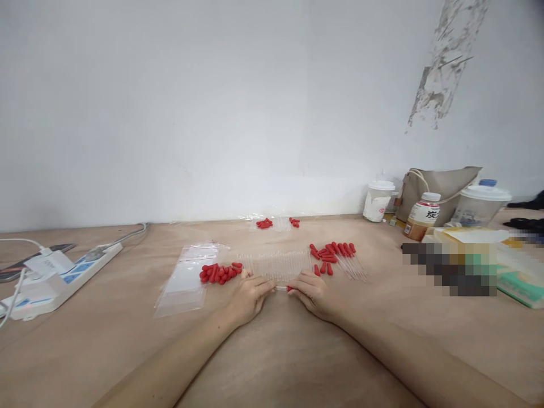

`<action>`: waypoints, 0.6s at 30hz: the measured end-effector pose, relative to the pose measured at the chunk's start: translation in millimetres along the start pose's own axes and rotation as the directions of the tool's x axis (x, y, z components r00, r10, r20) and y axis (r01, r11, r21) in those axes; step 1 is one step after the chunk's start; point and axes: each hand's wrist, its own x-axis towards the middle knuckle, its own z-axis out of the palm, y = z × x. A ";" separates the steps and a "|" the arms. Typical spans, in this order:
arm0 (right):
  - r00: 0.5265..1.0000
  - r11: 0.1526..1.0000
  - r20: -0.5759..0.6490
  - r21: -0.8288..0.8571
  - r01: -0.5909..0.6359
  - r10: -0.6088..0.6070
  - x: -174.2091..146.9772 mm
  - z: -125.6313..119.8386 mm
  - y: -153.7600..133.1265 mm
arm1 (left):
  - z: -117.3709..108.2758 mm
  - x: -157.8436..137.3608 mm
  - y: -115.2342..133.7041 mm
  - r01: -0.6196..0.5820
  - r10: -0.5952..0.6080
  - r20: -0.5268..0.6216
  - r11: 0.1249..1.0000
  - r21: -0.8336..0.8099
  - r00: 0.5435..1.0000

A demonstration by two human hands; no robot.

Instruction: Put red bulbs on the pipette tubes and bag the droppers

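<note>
Between my two hands lies a thin glass dropper tube [281, 288], held level just above the tabletop. My left hand [251, 294] pinches its left end. The fingers of my right hand [313, 290] are closed on a red rubber bulb [289, 288] at its right end; how far the tube sits inside the bulb is hidden. Behind the hands is a row of loose glass tubes [278, 263]. Loose red bulbs [219, 273] are piled by my left hand. Right of the row lie more red bulbs [326, 254] and several droppers with bulbs fitted [352, 263].
Clear plastic bags [182, 289] lie flat at left, near a white power strip [63, 286]. A bag with red bulbs and tubes [278, 224] rests by the wall. A cup [377, 203], a bottle [424, 215], a grey bag [437, 190] and a lidded container [482, 207] stand at right.
</note>
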 end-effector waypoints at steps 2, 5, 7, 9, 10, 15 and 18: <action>0.999 1.000 0.038 -0.021 0.018 -0.017 0.3 -0.3 0.2 | 0.3 0.1 1.0 -0.002 0.002 -0.003 1.000 0.029 1.000; 0.997 0.999 0.074 -0.049 0.005 -0.001 1.5 -2.3 -1.2 | 1.4 0.6 2.0 -0.001 0.001 -0.016 0.998 0.057 1.000; 0.996 0.998 0.086 -0.063 -0.012 0.017 2.4 -4.4 -2.7 | 2.1 1.4 2.4 -0.006 0.007 -0.019 0.998 0.064 1.000; 0.994 0.997 0.100 -0.072 -0.027 0.035 3.4 -6.7 -4.5 | 2.6 2.2 2.6 -0.013 0.014 -0.021 0.998 0.061 1.000; 0.993 0.997 0.106 -0.072 -0.037 0.044 3.9 -7.8 -5.4 | 2.8 2.5 2.8 -0.011 0.012 -0.023 0.998 0.056 1.000; 0.990 0.993 0.088 -0.046 -0.108 0.112 5.0 -11.5 -8.0 | 2.7 2.2 4.5 0.022 -0.021 -0.032 1.000 0.012 0.999; 0.988 0.991 0.088 -0.038 -0.125 0.128 4.7 -11.6 -7.6 | 2.5 1.5 4.9 0.033 -0.033 -0.034 0.999 -0.012 0.999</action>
